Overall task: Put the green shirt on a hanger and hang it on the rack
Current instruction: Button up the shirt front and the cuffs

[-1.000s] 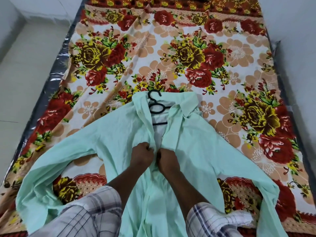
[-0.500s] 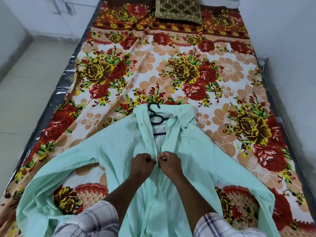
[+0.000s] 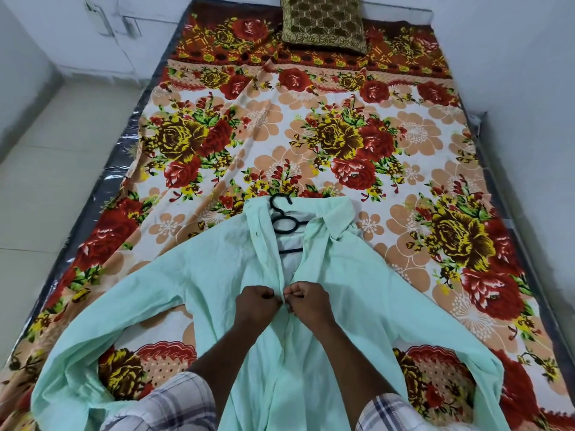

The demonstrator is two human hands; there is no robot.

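Both hands, left hand (image 3: 255, 303) and right hand (image 3: 308, 300), pinch the green shirt's (image 3: 357, 293) plackets together; the black hanger (image 3: 281, 217) lies straight ahead beyond them.

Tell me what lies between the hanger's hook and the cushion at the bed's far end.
Only floral bedsheet between hanger and cushion, seen in the head view.

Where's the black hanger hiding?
Head view, middle of the bed: the black hanger pokes from the green shirt's open collar, just beyond the left hand and right hand.
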